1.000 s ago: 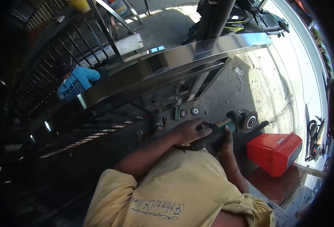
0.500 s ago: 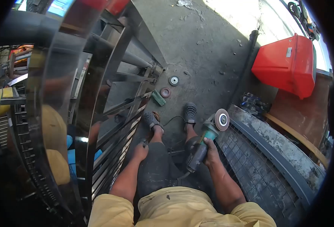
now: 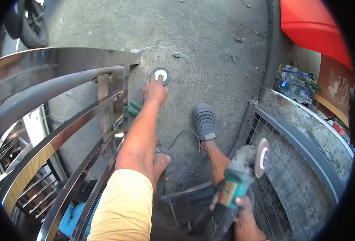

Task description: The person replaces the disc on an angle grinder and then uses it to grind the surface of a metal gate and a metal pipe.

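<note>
On the concrete floor lies a round grinding disc [image 3: 165,73] with a white centre. My left hand [image 3: 156,91] reaches down to it, a finger on the white centre and the other fingers bent at its near edge. My right hand [image 3: 243,215] is wrapped round the body of a teal and grey angle grinder [image 3: 237,175], whose own disc [image 3: 262,158] faces right. The grinder is slightly blurred. A green block [image 3: 133,108] lies on the floor beside my left forearm, partly hidden by it.
Shiny metal railings [image 3: 61,137] stand at the left, with a person in a blue shirt [image 3: 73,215] behind them. A mesh panel [image 3: 284,168] leans at the right, near plastic bottles [image 3: 294,85] and a red container [image 3: 312,22]. My shoe [image 3: 205,121] is on the floor.
The view has tilted down to the floor. My left hand, on the grinder at first, has left it and reached forward to the disc. The grinder stays in my right hand.
</note>
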{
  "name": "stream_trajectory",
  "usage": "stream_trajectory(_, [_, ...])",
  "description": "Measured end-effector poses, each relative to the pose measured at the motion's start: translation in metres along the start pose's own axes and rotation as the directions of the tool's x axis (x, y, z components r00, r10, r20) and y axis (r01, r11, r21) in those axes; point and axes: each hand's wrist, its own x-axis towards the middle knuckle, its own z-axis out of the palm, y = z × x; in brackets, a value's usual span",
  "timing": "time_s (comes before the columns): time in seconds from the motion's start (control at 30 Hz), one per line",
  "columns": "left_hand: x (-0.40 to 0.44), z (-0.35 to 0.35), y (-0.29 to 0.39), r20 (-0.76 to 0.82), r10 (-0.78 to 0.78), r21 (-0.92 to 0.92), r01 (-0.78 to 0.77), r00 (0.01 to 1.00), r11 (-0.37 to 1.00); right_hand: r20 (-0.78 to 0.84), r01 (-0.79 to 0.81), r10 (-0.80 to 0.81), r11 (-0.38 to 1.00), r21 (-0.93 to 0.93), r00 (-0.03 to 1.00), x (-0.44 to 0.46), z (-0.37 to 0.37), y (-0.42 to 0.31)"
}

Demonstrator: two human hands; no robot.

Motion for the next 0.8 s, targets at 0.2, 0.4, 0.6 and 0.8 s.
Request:
stream_trajectory(0.2, [0.056,0.052,-0.001,-0.123,0.007,0.134,0.010,0.992,0.991,-0.102,0.079,-0.076,0.996,0.027,0.992,0.001,0.005,-0.009])
stream_trajectory(0.4, [-0.018,0.016,-0.024,0.241,-0.158,-0.587,0.273,0.958,0.762,0.205,-0.052,0.044,0.998,0.031,0.978,0.007,-0.013,-0.004])
stream_trajectory(0.6, [-0.281,-0.186,0.005,0.009,-0.124,-0.738,0.090,0.992,0.669,0.398,0.021,0.063,0.979,-0.201,0.915,-0.030,0.018,0.004])
stream_trajectory(0.8, [-0.476,-0.369,-0.006,0.007,-0.015,-0.703,0.016,1.000,0.711,0.601,0.264,-0.049,0.924,-0.275,0.798,-0.163,0.120,-0.029])
